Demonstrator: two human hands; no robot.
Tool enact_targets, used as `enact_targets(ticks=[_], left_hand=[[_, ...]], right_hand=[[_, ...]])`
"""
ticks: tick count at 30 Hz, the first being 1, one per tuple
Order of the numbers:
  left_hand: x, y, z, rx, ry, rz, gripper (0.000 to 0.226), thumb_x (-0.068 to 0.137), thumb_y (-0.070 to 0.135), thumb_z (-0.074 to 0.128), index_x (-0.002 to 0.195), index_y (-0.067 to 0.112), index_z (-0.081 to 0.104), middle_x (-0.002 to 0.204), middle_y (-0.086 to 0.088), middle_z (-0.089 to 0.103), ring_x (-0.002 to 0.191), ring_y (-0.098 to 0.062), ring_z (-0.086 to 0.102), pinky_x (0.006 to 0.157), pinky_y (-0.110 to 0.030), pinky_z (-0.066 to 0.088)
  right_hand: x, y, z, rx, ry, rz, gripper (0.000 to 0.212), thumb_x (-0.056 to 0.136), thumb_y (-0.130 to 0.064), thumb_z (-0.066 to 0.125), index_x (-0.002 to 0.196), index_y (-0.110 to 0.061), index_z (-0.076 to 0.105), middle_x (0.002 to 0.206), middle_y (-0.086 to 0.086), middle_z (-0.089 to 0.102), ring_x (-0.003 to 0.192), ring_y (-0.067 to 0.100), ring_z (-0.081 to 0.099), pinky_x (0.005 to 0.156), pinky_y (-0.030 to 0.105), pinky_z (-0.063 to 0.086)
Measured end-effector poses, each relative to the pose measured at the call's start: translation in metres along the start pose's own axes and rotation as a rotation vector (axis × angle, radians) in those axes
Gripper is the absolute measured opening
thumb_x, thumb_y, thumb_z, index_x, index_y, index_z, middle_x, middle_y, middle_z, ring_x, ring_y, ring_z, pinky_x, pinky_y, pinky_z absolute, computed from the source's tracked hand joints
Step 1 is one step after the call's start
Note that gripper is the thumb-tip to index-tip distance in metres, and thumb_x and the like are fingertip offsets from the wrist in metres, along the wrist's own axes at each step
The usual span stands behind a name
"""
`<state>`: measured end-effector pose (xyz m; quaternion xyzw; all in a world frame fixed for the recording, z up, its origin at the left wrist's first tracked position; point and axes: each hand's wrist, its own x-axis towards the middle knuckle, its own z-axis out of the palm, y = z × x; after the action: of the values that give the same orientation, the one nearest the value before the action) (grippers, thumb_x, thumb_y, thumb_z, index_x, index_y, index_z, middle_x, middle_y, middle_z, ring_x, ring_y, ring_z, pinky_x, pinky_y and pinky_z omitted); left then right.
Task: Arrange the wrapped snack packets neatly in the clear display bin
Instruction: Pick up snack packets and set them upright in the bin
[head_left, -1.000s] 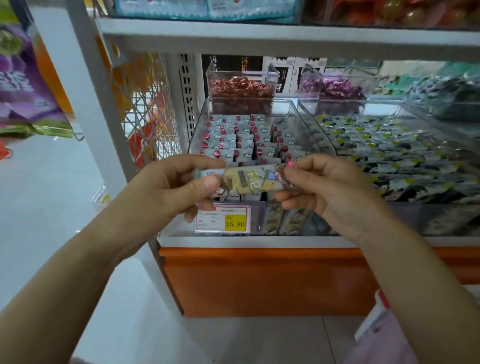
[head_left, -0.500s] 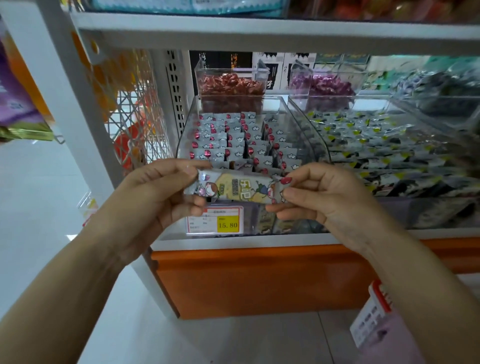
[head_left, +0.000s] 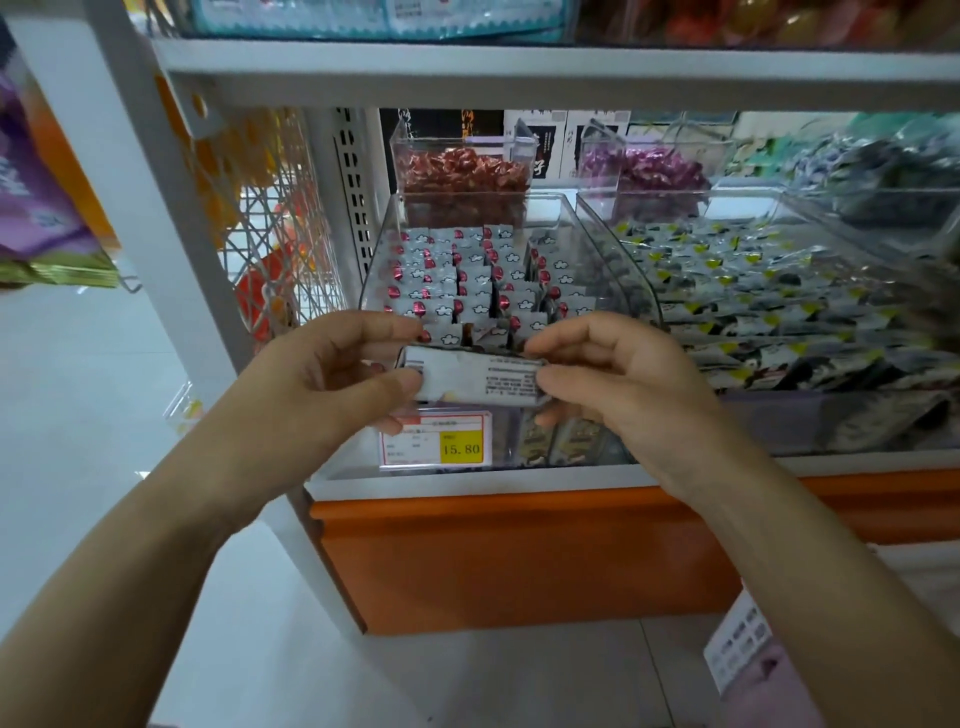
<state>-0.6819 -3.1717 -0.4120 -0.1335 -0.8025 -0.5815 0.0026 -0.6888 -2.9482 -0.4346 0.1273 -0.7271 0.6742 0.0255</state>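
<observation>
A wrapped snack packet (head_left: 470, 378) is stretched flat between both hands, its pale printed back facing me. My left hand (head_left: 322, 384) pinches its left end and my right hand (head_left: 618, 384) pinches its right end. The packet hovers just in front of the near wall of the clear display bin (head_left: 597, 244). Inside the bin, several rows of silver packets with red ends (head_left: 457, 280) stand on edge, tidier on the left than on the right.
A price label (head_left: 436, 441) marked 15.80 sits on the bin's front. A second clear bin of black-and-yellow packets (head_left: 753, 280) lies to the right. Small tubs of red candies (head_left: 462, 176) and purple candies (head_left: 644, 166) stand behind. A shelf board (head_left: 519, 73) runs overhead.
The packet has been rotated in both hands: its yellow printed face showed before, now its pale back with small text faces me. The hands stay in front of the bin.
</observation>
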Motion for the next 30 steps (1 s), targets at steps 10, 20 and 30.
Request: enact_targets(ticks=[10, 20, 30], left_hand=[[-0.011, 0.002, -0.009, 0.277, 0.046, 0.113, 0.043, 0.061, 0.048, 0.062, 0.102, 0.036, 0.068, 0.089, 0.008, 0.069, 0.088, -0.007, 0.064, 0.080, -0.040, 0.056], [0.003, 0.003, 0.009, 0.280, 0.044, 0.143, 0.028, 0.066, 0.051, 0.060, 0.086, 0.032, 0.065, 0.082, 0.007, 0.064, 0.080, -0.008, 0.062, 0.074, -0.038, 0.056], [0.007, 0.004, 0.010, 0.325, 0.040, 0.165, 0.032, 0.076, 0.046, 0.055, 0.070, 0.018, 0.070, 0.063, 0.001, 0.064, 0.051, -0.004, 0.055, 0.049, -0.015, 0.045]], right_hand=[[0.008, -0.003, 0.013, -0.064, -0.005, -0.105, 0.008, 0.081, -0.010, 0.069, 0.084, -0.017, 0.071, 0.076, -0.011, 0.070, 0.071, 0.005, 0.067, 0.060, 0.014, 0.051], [0.007, 0.003, 0.011, -0.282, 0.153, -0.250, 0.011, 0.086, -0.016, 0.064, 0.075, -0.013, 0.065, 0.072, -0.001, 0.063, 0.067, 0.007, 0.060, 0.063, 0.012, 0.048], [0.006, 0.002, 0.010, -0.301, 0.080, -0.296, 0.010, 0.085, -0.011, 0.065, 0.075, -0.013, 0.067, 0.071, -0.007, 0.065, 0.067, 0.004, 0.061, 0.062, 0.018, 0.050]])
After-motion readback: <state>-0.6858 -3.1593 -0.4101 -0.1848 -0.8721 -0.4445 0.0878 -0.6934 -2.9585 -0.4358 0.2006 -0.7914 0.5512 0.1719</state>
